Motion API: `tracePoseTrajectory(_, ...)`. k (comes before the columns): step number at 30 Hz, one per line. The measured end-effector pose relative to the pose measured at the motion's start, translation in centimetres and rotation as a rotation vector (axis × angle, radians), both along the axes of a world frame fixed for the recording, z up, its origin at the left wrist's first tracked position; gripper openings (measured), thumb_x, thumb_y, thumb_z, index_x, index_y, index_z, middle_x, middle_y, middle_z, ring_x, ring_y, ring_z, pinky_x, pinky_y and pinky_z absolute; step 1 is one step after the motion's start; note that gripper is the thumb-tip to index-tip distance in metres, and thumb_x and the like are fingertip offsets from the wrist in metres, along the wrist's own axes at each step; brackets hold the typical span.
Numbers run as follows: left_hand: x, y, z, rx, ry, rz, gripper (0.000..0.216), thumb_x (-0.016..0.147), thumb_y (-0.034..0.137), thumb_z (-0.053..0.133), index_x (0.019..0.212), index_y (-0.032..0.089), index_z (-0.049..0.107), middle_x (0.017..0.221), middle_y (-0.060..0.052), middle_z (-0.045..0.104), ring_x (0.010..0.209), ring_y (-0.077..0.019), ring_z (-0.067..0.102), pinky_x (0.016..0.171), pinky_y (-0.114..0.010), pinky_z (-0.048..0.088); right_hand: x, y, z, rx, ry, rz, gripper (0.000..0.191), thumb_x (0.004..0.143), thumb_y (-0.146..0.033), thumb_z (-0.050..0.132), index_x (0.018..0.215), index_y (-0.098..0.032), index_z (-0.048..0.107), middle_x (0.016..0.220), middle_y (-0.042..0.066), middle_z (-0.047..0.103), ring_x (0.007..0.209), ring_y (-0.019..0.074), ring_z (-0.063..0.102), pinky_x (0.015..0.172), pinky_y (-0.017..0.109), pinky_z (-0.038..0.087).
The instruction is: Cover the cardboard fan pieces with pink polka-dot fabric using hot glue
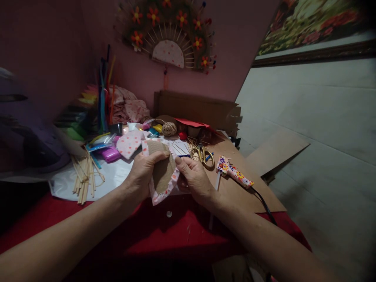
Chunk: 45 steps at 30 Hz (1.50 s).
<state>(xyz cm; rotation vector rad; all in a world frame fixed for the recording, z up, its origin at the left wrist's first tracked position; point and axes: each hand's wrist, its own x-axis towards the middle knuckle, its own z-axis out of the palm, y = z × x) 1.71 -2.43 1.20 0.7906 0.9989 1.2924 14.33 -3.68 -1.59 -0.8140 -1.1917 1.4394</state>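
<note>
Between my hands, above the front of the table, is a piece of cardboard [162, 177] with pink dotted fabric [160, 197] folded over its edge. My left hand [143, 172] grips its left side, with the thumb lying across the bare brown cardboard. On the right, my right hand [195, 178] pinches the fabric border between thumb and fingers; some fingertips are hidden behind the piece. Gold-handled scissors [202, 156] lie just beyond my right hand. Farther right, a flower-patterned glue gun [235, 172] rests on a cardboard sheet [255, 199].
Wooden sticks [85, 178] lie at the left on white plastic [113, 176]. Behind are a dotted fabric-covered piece [129, 144], coloured packets [110, 154] and a twine ball [169, 129]. A black cord [264, 203] crosses the right edge. A decorated fan [169, 53] hangs on the wall.
</note>
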Motion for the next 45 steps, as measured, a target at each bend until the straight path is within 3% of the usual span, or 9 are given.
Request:
tracePoseTrajectory(9, -0.1, 0.3, 0.4, -0.02, -0.023, 0.058, 0.024, 0.056, 0.022, 0.069, 0.075, 0.015, 0.057, 0.053, 0.0, 0.061, 0.044, -0.0151, 0.056, 0.043, -0.026, 0.045, 0.3, 0.1, -0.3, -0.039, -0.042, 0.025, 0.053, 0.074, -0.07, 0.05, 0.066, -0.018, 0.049, 0.045, -0.006, 0.05, 0.03, 0.0039, 0.036, 0.026, 0.014, 0.026)
tracePoseTrajectory(17, -0.4, 0.7, -0.1, 0.027, -0.031, 0.092, 0.025, 0.055, 0.022, 0.07, 0.076, 0.016, 0.057, 0.054, 0.003, 0.059, 0.044, -0.0135, 0.054, 0.042, -0.024, 0.043, -0.3, -0.6, -0.1, -0.011, -0.06, 0.104, 0.035, 0.076, -0.048, 0.063, 0.066, -0.019, 0.047, 0.047, -0.009, 0.047, 0.032, 0.0032, 0.033, 0.028, 0.013, 0.023)
tracePoseTrajectory(26, -0.3, 0.6, -0.1, 0.041, 0.03, 0.14, 0.024, 0.054, 0.023, 0.07, 0.073, 0.015, 0.058, 0.052, 0.003, 0.059, 0.044, -0.0123, 0.053, 0.042, -0.023, 0.042, -0.4, -0.5, -0.4, -0.027, -0.088, 0.116, 0.038, 0.074, -0.051, 0.064, 0.065, -0.019, 0.044, 0.044, -0.01, 0.044, 0.029, 0.0024, 0.028, 0.027, 0.015, 0.019)
tracePoseTrajectory(32, -0.1, 0.0, 0.2, 0.16, 0.015, 0.003, 0.022, 0.057, 0.021, 0.072, 0.074, 0.015, 0.061, 0.055, 0.002, 0.062, 0.044, -0.0125, 0.056, 0.044, -0.023, 0.044, 0.2, 0.0, -0.4, 0.125, -0.146, -0.086, 0.049, 0.08, -0.064, 0.046, 0.06, -0.019, 0.043, 0.042, -0.009, 0.037, 0.032, 0.0044, 0.032, 0.031, 0.017, 0.022)
tracePoseTrajectory(38, -0.2, -0.1, -0.2, 0.152, 0.058, -0.275, 0.018, 0.059, 0.023, 0.075, 0.07, 0.014, 0.064, 0.057, -0.001, 0.065, 0.046, -0.014, 0.058, 0.046, -0.023, 0.046, 0.9, 0.6, 0.0, 0.219, -0.131, -0.23, 0.039, 0.078, -0.053, 0.059, 0.064, -0.019, 0.046, 0.051, -0.007, 0.04, 0.04, 0.0056, 0.034, 0.036, 0.019, 0.026)
tracePoseTrajectory(45, -0.7, 0.6, 0.0, 0.248, -0.019, -0.21, 0.022, 0.06, 0.024, 0.078, 0.075, 0.014, 0.067, 0.068, -0.001, 0.069, 0.056, -0.0124, 0.061, 0.057, -0.022, 0.048, 0.8, 0.0, -0.4, 0.355, -0.247, -0.323, 0.03, 0.083, -0.045, 0.057, 0.069, -0.02, 0.049, 0.057, -0.006, 0.039, 0.048, 0.0079, 0.033, 0.044, 0.021, 0.029)
